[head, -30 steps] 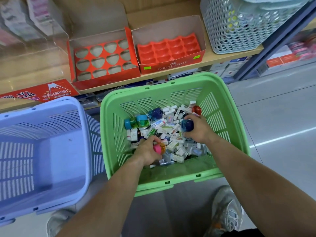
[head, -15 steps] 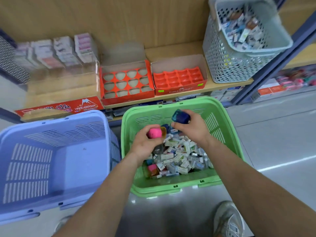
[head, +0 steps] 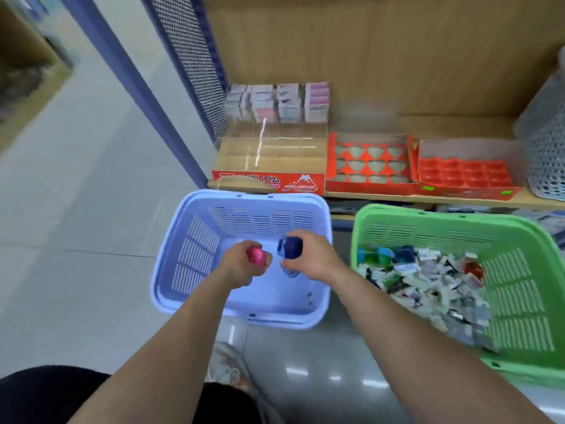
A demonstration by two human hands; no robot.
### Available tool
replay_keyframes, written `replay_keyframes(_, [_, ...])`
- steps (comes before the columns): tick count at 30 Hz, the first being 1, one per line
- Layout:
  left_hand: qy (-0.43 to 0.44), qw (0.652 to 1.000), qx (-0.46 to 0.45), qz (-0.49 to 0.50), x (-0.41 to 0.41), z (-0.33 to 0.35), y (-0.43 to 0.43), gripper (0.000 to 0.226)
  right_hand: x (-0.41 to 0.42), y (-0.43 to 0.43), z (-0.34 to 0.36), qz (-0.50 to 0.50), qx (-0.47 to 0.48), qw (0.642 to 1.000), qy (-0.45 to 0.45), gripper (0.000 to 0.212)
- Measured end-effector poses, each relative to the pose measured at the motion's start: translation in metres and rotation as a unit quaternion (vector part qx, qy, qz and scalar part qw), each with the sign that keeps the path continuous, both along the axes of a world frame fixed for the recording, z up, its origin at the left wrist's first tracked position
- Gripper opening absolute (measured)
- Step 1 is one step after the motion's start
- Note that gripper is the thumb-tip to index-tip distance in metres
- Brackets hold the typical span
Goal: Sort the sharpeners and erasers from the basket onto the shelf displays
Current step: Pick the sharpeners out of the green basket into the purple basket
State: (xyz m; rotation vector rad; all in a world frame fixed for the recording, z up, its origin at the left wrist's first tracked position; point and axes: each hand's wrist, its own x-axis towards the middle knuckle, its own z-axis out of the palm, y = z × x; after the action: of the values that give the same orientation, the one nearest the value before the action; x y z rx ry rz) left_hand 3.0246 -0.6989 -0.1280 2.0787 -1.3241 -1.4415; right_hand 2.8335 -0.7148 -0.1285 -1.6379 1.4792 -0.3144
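Observation:
My left hand [head: 241, 269] grips a pink sharpener [head: 256, 257] over the blue basket [head: 195, 249]. Beside it my right hand [head: 312, 260] holds a dark blue sharpener [head: 289, 247], also above the blue basket's bare bottom. The green basket [head: 519, 289] on the right holds a heap of several small boxed erasers and sharpeners [head: 428, 280]. On the wooden shelf [head: 428, 125] behind stand a red display box with heart-shaped holes [head: 368, 162], a red tray with rectangular pockets [head: 464, 174] and a "Hard Eraser" box [head: 269, 166].
Stacks of small packets [head: 278, 102] sit at the shelf's back left. A grey perforated bin [head: 547, 148] stands at the shelf's right end. A blue shelf post [head: 128, 87] and mesh panel [head: 195, 62] rise on the left. My shoe [head: 229, 365] is on the glossy floor.
Both hands lifted out of the green basket with their sharpeners and swung left over the blue basket. The view turned left with them.

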Motion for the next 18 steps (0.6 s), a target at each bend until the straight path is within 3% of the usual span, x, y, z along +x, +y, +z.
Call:
replay_keyframes(2, [-0.019,1.000,-0.002,-0.005,0.014,-0.015,0.002,0.046,0.022,-0.002,-0.019,0.034,0.009,0.998,0.059,0.048])
replay_keyframes(7, [-0.040,0.998,-0.010,-0.055,0.025,-0.035,0.000,0.062,0.035,-0.009,-0.042,0.035,0.072,0.995,0.059,0.073])
replay_keyframes(13, [-0.030,0.993,-0.052,-0.101,0.005,-0.021,-0.009,0.036,0.012,0.003,0.007,0.024,0.012,0.999,-0.027,0.044])
replay_keyframes(16, [0.011,0.988,-0.111,-0.109,-0.031,0.010,-0.017,0.018,-0.031,0.011,0.043,0.032,-0.059,0.998,-0.003,0.035])
replay_keyframes(18, [0.027,0.983,-0.142,-0.117,-0.063,0.031,-0.018,0.013,-0.080,0.010,0.047,-0.018,-0.079,0.996,0.029,0.033])
